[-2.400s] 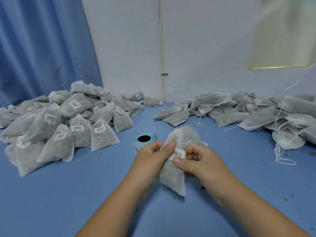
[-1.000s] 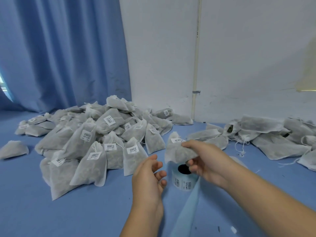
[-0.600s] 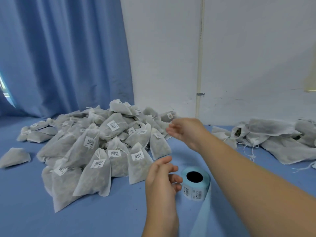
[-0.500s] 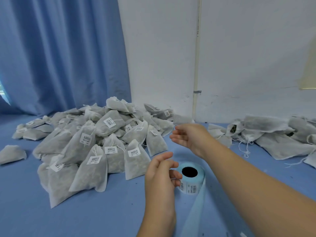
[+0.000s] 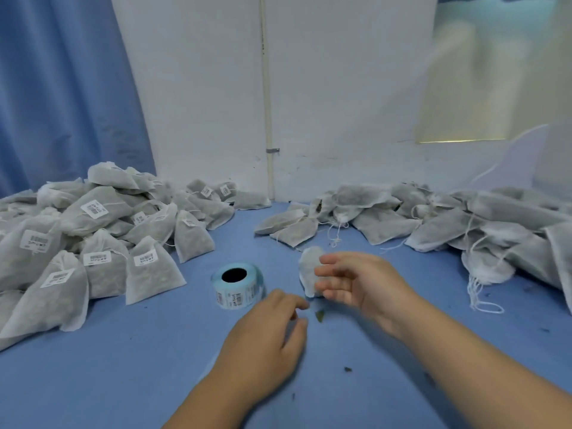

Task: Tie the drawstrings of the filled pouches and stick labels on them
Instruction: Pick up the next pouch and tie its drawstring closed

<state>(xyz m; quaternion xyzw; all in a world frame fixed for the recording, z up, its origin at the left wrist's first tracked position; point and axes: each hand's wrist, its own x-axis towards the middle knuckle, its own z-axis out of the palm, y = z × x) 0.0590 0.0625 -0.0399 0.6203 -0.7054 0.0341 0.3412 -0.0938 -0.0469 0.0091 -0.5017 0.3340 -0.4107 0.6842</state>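
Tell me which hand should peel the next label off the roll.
Left, probably. The left hand is free and lies just beside the roll; the right hand is holding a pouch.

Cannot make out a single word or number. Printed on the white labels (image 5: 145, 260) stuck to the pouches (image 5: 153, 284) heaped well left of the fingers (image 5: 289, 301) of the left hand (image 5: 263, 339): a barcode above one short line of characters, too blurred to read. Repeated on the side of the label roll (image 5: 238, 297) just left of and beyond those fingers, likewise illegible.
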